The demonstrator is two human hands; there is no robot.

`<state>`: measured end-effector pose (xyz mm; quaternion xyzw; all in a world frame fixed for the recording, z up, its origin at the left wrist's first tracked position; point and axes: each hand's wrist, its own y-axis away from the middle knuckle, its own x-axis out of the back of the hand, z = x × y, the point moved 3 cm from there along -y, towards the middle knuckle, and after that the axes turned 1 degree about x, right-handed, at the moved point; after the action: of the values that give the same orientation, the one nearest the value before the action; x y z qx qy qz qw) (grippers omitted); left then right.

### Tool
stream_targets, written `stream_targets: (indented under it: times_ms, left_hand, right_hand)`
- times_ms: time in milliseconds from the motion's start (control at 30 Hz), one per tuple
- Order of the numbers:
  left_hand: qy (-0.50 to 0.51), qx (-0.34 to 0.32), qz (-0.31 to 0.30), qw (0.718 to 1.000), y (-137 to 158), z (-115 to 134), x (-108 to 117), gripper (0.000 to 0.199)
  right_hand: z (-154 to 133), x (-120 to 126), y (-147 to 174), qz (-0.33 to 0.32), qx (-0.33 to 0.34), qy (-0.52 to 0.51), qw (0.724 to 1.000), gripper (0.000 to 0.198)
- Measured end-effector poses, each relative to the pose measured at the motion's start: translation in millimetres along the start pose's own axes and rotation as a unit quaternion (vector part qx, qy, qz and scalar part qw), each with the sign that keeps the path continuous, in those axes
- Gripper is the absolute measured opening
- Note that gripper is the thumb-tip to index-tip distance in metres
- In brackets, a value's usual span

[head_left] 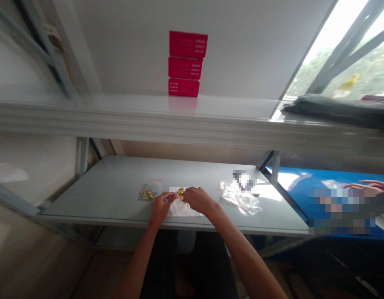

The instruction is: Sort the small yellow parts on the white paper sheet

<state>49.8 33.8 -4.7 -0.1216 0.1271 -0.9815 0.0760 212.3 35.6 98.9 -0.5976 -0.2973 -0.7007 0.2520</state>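
Both of my hands work close together over a white cloth or paper sheet point(182, 210) near the front edge of the grey table. Small yellow and dark pieces point(181, 192) lie in a cluster between the fingers. My left hand point(163, 204) has thumb and fingers pinched together at the left of that cluster; what they grip is too small to name. Curled fingers of my right hand point(198, 199) reach down on its right side, their tips partly hidden. Left of my hands lies a clear zip bag point(155, 185), with more yellow and dark pieces point(147, 194) at it.
Clear plastic bags point(240, 199) lie on the right of the table point(117, 187). Above runs a shelf edge point(142, 122) bearing stacked red boxes point(184, 68) and dark folded material point(338, 109). Another person's hand point(368, 187) is over a blue surface point(291, 187) at right.
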Motion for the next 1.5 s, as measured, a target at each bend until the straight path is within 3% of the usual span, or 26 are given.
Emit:
stream_targets:
  times_ms: [433, 633, 700, 800, 867, 1033, 1233, 1400, 1500]
  left_hand:
    - [0.001, -0.017, 0.001, 1.000, 0.2, 4.9, 3.5, 0.030]
    - [0.099, 0.050, 0.010, 0.994, -0.3, -1.6, 3.0, 0.039]
    - [0.132, 0.068, 0.016, 0.989, -0.4, -5.4, 2.5, 0.046]
    - [0.140, 0.079, 0.059, 0.985, -0.4, -9.1, 3.8, 0.045]
    - [0.141, 0.087, 0.086, 0.982, 0.0, -10.6, 5.0, 0.043]
    - [0.129, 0.103, 0.084, 0.983, 1.5, -10.4, 5.5, 0.047]
    - [0.124, 0.108, 0.062, 0.985, 2.4, -2.8, 3.8, 0.043]
    - [0.099, 0.106, 0.039, 0.989, 1.8, -3.1, 3.2, 0.045]
    - [0.082, 0.091, 0.029, 0.992, 0.6, -3.6, 3.8, 0.044]
  right_hand:
    - [-3.1, -7.4, -10.6, 0.004, 0.006, -0.004, 1.000, 0.021]
    - [4.7, -12.1, -13.6, 0.092, -0.040, -0.096, 0.990, 0.023]
    - [10.8, -19.6, -8.5, 0.149, -0.083, -0.172, 0.970, 0.026]
    - [20.6, -41.5, 6.7, 0.274, -0.188, -0.277, 0.902, 0.034]
    - [20.6, -61.1, 15.4, 0.309, -0.228, -0.309, 0.870, 0.033]
    - [1.4, -89.2, 17.3, 0.249, -0.190, -0.297, 0.902, 0.014]
    - [-2.6, -86.1, 15.9, 0.244, -0.209, -0.260, 0.910, 0.017]
    - [-4.5, -85.7, 14.4, 0.218, -0.188, -0.223, 0.931, 0.021]
    - [-7.7, -80.3, 15.0, 0.250, -0.179, -0.248, 0.919, 0.023]
